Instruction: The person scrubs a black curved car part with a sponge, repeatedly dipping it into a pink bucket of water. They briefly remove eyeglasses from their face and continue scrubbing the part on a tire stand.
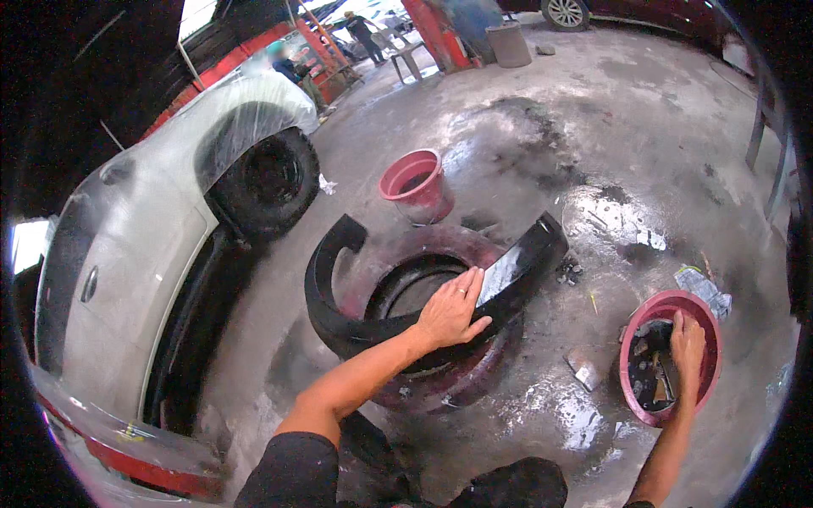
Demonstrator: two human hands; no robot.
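Observation:
A curved black fender flare [360, 334] lies across a reddish-stained tyre [457, 241] on the floor in front of me. My left hand [453, 313] rests on the flare with its fingers stretched out, beside a wet, shiny whitish patch on its surface. Off to the right stands a pink bucket [627, 372] with dark water and some small pieces inside. My right hand [688, 347] reaches down into it near the right inner wall, fingers curled. Whatever those fingers hold, if anything, is hidden.
A second pink bucket [436, 199] stands beyond the tyre. To the left is a white car [127, 254] partly covered in clear plastic sheeting. A crumpled cloth [705, 288] and a small block [583, 371] lie near the right bucket. People [364, 38] are in the background.

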